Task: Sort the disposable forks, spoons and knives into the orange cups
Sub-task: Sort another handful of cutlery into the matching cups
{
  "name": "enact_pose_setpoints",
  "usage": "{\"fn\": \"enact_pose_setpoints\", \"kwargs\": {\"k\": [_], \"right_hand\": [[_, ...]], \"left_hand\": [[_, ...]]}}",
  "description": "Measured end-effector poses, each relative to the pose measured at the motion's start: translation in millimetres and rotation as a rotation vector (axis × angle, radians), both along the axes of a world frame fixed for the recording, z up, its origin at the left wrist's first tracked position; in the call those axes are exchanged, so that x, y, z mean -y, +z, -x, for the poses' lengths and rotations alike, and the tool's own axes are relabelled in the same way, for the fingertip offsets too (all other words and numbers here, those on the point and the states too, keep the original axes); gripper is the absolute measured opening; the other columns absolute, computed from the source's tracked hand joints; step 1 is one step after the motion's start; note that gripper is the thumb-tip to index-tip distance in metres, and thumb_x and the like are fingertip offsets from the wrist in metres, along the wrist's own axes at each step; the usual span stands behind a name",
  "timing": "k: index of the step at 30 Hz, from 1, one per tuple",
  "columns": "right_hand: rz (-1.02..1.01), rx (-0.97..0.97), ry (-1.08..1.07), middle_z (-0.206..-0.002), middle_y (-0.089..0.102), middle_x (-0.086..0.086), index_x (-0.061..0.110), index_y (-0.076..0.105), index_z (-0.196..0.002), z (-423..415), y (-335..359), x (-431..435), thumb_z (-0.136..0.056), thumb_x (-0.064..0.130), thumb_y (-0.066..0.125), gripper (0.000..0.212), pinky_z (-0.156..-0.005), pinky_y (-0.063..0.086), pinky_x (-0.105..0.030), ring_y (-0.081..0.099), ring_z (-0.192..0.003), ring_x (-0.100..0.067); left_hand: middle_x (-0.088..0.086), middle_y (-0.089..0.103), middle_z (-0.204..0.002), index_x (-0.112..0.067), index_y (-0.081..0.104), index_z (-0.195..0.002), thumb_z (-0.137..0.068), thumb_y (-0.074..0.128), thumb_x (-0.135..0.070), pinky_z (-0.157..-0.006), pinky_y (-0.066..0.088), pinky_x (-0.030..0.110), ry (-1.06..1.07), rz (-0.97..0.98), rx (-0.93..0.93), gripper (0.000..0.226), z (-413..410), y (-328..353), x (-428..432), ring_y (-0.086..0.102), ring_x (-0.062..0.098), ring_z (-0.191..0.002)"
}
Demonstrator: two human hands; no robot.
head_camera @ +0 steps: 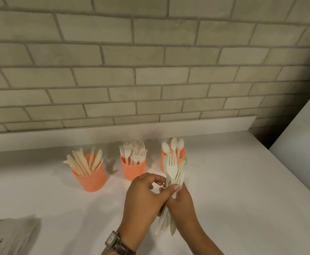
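Note:
Three orange cups stand in a row on the white counter. The left cup (89, 179) holds several knives, the middle cup (133, 169) several forks, the right cup (182, 153) several spoons. My right hand (182, 205) grips a bundle of cream cutlery (172, 172), forks showing on top, handles sticking out below the fist. My left hand (143, 197) presses against the bundle, thumb and fingertips pinching at a piece near its middle. The bundle hides most of the right cup.
A brick wall with a low white ledge (113, 133) runs behind the cups. A white panel (301, 162) rises at the right. A grey plastic bag (8, 234) lies at the near left corner. A wristwatch (116, 242) is on my left wrist.

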State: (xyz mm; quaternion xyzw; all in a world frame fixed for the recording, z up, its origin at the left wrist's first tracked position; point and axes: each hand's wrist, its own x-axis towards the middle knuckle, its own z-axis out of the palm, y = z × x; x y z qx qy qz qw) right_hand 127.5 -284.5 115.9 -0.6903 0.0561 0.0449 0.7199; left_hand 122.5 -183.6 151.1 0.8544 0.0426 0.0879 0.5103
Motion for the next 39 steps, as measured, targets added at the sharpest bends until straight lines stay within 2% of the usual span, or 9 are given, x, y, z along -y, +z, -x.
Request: {"fn": "enact_pose_setpoints", "kwargs": {"k": [7,12,16,21,25,28,33,36,39], "right_hand": [[0.04,0.042,0.122,-0.077,0.071,0.0,0.011,0.06,-0.11,1.1,0.2,-1.2,-0.068,0.022,0.065,0.043,-0.05,0.05,-0.025,0.064,-0.055,-0.013],[-0.046,0.048,0.296,-0.069,0.067,0.006,0.019,0.054,-0.113,1.1,9.8,3.2,-0.07,0.025,0.074,0.047,-0.056,0.049,-0.021,0.062,-0.059,-0.007],[-0.164,-0.017,0.274,-0.062,0.057,-0.004,0.019,0.054,-0.115,-0.1,13.8,5.7,-0.086,0.049,0.056,0.042,-0.054,0.048,-0.029,0.056,-0.054,-0.018],[-0.298,-0.12,0.199,-0.07,0.064,-0.015,0.003,0.061,-0.11,-6.5,12.5,9.5,-0.084,0.048,0.048,0.054,-0.058,0.052,-0.034,0.061,-0.058,-0.024],[-0.355,-0.18,0.103,-0.067,0.061,-0.016,0.004,0.052,-0.101,-12.5,9.0,14.9,-0.081,0.044,0.052,0.044,-0.055,0.054,-0.036,0.063,-0.056,-0.031],[-0.359,-0.189,0.03,-0.058,0.053,-0.012,0.007,0.049,-0.097,-17.1,2.2,22.2,-0.083,0.04,0.055,0.036,-0.054,0.055,-0.037,0.061,-0.052,-0.032],[-0.331,-0.207,-0.01,-0.056,0.051,-0.01,0.009,0.05,-0.098,-20.3,-7.6,33.6,-0.084,0.04,0.054,0.035,-0.049,0.05,-0.033,0.055,-0.046,-0.025],[-0.32,-0.221,-0.013,-0.054,0.048,-0.007,0.009,0.05,-0.099,-19.9,-8.8,33.4,-0.092,0.038,0.049,0.029,-0.044,0.046,-0.03,0.049,-0.043,-0.021],[-0.333,-0.225,-0.006,-0.054,0.042,-0.004,0.009,0.049,-0.099,-19.0,-8.0,30.1,-0.089,0.037,0.051,0.03,-0.042,0.04,-0.026,0.042,-0.041,-0.017]], "left_hand": [[-0.012,0.07,-0.075,-0.034,0.069,-0.073,-0.064,0.083,-0.032,-0.061,0.046,0.008,-0.017,0.186,-0.156,0.016,-7.5,-0.1,-13.0,0.063,-0.001,-0.07],[0.015,0.072,-0.086,-0.002,0.071,-0.087,-0.067,0.081,-0.019,-0.079,0.052,0.029,-0.157,0.538,-0.442,0.028,-17.9,-0.9,-30.9,0.066,0.02,-0.077],[0.016,0.064,-0.072,-0.002,0.067,-0.082,-0.075,0.074,-0.018,-0.069,0.047,0.023,-0.196,0.563,-0.45,0.019,-19.8,1.2,-29.6,0.058,0.016,-0.062],[0.017,0.061,-0.069,0.002,0.066,-0.085,-0.063,0.076,-0.024,-0.073,0.048,0.031,-0.253,0.686,-0.399,0.035,-22.2,3.4,-31.0,0.053,0.018,-0.054],[0.001,0.063,-0.068,-0.008,0.065,-0.081,-0.064,0.072,-0.016,-0.062,0.052,0.017,-0.133,0.839,-0.323,0.019,-33.1,7.0,-40.2,0.055,0.008,-0.059],[-0.001,0.066,-0.07,-0.009,0.067,-0.085,-0.075,0.069,-0.007,-0.059,0.051,0.014,0.03,0.815,-0.143,0.01,-59.9,10.9,-64.5,0.057,0.008,-0.061],[-0.008,0.068,-0.068,-0.018,0.068,-0.078,-0.076,0.073,-0.006,-0.06,0.05,0.011,0.255,0.535,0.061,0.012,-101.0,6.9,-90.1,0.062,-0.001,-0.057],[-0.003,0.065,-0.07,-0.013,0.067,-0.076,-0.073,0.077,-0.009,-0.066,0.049,0.018,0.286,0.34,0.044,0.011,-120.9,-15.3,-88.6,0.061,0.013,-0.067],[-0.003,0.059,-0.065,-0.006,0.063,-0.079,-0.073,0.074,0.0,-0.055,0.042,0.008,0.269,0.217,-0.065,0.014,-125.6,-39.6,-79.1,0.056,0.017,-0.066]]}}
